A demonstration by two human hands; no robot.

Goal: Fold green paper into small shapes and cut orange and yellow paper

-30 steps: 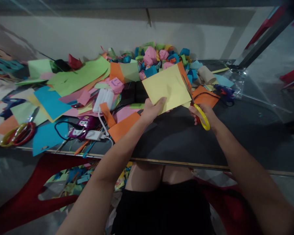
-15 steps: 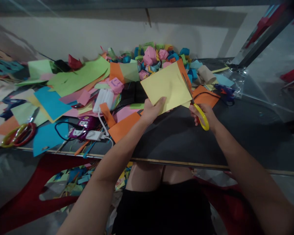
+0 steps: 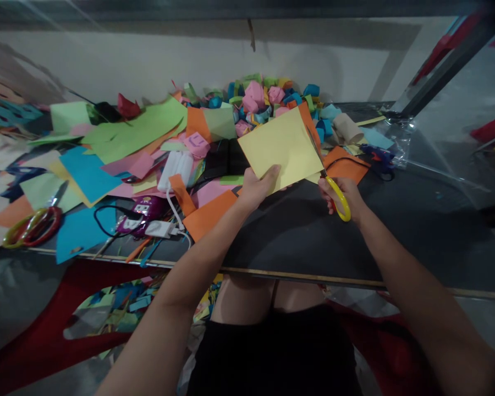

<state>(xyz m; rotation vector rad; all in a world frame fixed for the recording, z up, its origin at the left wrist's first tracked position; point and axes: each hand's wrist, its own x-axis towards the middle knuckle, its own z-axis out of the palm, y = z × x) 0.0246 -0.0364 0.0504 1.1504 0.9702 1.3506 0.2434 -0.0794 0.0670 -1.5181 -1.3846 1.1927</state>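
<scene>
My left hand (image 3: pixel 256 188) pinches the near edge of a yellow paper sheet (image 3: pixel 281 146) and holds it up over the dark table (image 3: pixel 313 242). My right hand (image 3: pixel 341 196) grips yellow-handled scissors (image 3: pixel 338 195). Their blades run along the sheet's right edge, next to an orange sheet (image 3: pixel 311 127) behind it. A heap of small folded paper pieces (image 3: pixel 268 96) in pink, blue and green lies just beyond the sheet.
Loose green, blue, orange and pink sheets (image 3: pixel 119 143) cover the table's left half. A white and purple device with cables (image 3: pixel 148 217) lies near the front edge. Spare scissors (image 3: pixel 31 225) rest far left. A cardboard roll (image 3: pixel 348 127) and a glue gun (image 3: pixel 375 157) sit right.
The scissors have closed further along the yellow sheet's right edge. Both hands stay almost where they were.
</scene>
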